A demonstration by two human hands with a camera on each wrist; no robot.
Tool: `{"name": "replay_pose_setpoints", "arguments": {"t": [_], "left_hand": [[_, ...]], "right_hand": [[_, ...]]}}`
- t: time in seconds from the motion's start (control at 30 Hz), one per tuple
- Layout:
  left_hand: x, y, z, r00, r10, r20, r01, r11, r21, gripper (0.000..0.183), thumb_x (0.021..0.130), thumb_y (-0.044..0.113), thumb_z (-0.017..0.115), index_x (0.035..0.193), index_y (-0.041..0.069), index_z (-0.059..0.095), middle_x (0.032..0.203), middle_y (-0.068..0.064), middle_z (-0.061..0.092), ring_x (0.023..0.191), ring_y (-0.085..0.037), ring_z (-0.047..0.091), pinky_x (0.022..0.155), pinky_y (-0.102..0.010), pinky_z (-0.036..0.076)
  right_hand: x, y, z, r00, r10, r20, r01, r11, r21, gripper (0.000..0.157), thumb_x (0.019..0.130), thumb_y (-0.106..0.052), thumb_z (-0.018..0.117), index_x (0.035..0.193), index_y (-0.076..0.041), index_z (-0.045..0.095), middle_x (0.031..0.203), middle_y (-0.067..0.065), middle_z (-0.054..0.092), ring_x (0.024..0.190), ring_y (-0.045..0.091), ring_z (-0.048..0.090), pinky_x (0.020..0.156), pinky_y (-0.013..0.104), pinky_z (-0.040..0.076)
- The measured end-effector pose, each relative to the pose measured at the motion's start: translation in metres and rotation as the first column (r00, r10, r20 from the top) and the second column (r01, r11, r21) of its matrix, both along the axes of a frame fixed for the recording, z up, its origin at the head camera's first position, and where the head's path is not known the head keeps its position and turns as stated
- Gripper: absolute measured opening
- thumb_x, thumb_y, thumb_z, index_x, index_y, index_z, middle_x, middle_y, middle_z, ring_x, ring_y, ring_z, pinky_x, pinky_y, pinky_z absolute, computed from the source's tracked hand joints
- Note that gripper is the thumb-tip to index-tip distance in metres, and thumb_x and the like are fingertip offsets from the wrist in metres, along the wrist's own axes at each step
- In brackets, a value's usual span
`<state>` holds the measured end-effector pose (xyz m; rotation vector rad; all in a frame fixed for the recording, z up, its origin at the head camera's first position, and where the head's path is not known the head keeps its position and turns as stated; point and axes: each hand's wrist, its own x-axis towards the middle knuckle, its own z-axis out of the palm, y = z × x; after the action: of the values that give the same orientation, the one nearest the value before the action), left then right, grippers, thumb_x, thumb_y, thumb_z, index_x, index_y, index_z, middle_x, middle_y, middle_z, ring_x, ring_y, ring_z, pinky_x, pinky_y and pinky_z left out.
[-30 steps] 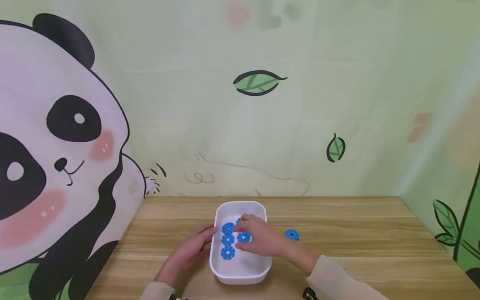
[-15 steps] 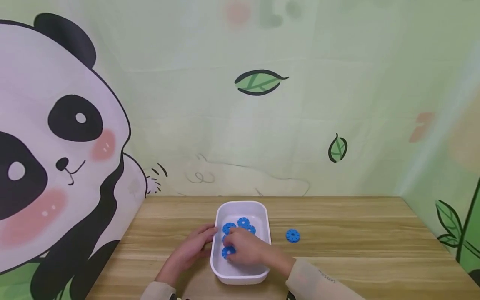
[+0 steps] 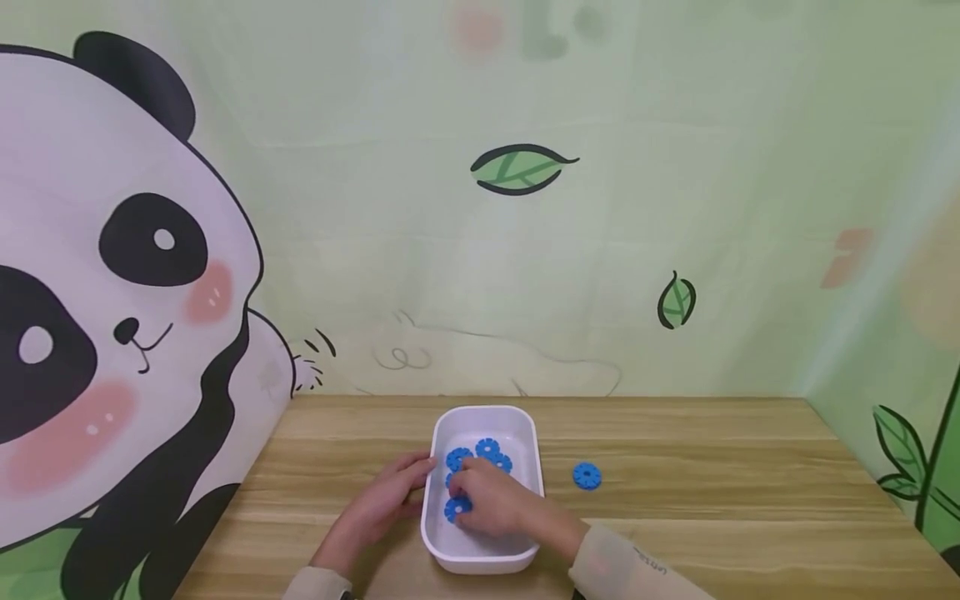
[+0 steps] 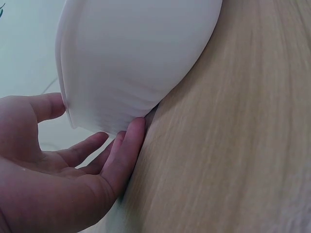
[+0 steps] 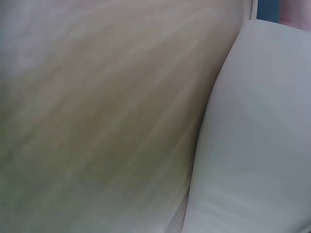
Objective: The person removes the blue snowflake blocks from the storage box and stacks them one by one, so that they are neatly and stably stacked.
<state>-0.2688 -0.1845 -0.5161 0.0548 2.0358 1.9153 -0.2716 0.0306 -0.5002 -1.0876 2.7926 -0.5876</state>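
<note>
A white plastic tub on the table holds several blue notched discs. My left hand rests against its left side. In the left wrist view, the thumb of that left hand touches the rim, while the other fingers lie against the lower wall of the white tub. My right hand is down inside the tub, fingers and thumb bent about the nearest blue disc. Whether it pinches this disc is hidden. The right wrist view shows mostly the tub's outer wall.
One more blue disc lies flat on the wooden table, to the right of the tub. Behind the table's back edge hangs a pale green backdrop with a panda and leaves printed on it.
My right hand has moved down and left inside the tub, from the far discs to the nearest one, then stayed there. The left hand has kept its place at the tub's side.
</note>
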Motion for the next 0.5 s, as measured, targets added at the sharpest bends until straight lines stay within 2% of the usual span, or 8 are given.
{"name": "replay_pose_setpoints", "arguments": {"t": [0.2, 0.5], "left_hand": [[0.0006, -0.0001, -0.0007, 1.000, -0.010, 0.004, 0.010, 1.000, -0.005, 0.068, 0.110, 0.040, 0.056, 0.155, -0.009, 0.040, 0.153, -0.031, 0.050, 0.141, -0.045, 0.049, 0.105, -0.054, 0.055], [0.0012, 0.0004, -0.0003, 1.000, 0.014, 0.002, -0.014, 1.000, 0.004, 0.065, 0.111, 0.036, 0.055, 0.154, -0.010, 0.041, 0.151, -0.031, 0.052, 0.141, -0.045, 0.049, 0.106, -0.056, 0.054]], "right_hand": [[0.0028, -0.0003, 0.0003, 0.999, -0.043, -0.004, 0.043, 0.999, 0.023, 0.031, 0.086, -0.030, 0.088, 0.110, -0.014, 0.076, 0.109, -0.004, 0.062, 0.109, 0.014, 0.057, 0.100, 0.032, 0.053], [0.0008, -0.0022, -0.0024, 1.000, -0.027, 0.016, 0.027, 1.000, 0.015, 0.032, 0.085, -0.032, 0.090, 0.102, -0.016, 0.067, 0.096, -0.009, 0.053, 0.093, 0.009, 0.051, 0.088, 0.025, 0.051]]}}
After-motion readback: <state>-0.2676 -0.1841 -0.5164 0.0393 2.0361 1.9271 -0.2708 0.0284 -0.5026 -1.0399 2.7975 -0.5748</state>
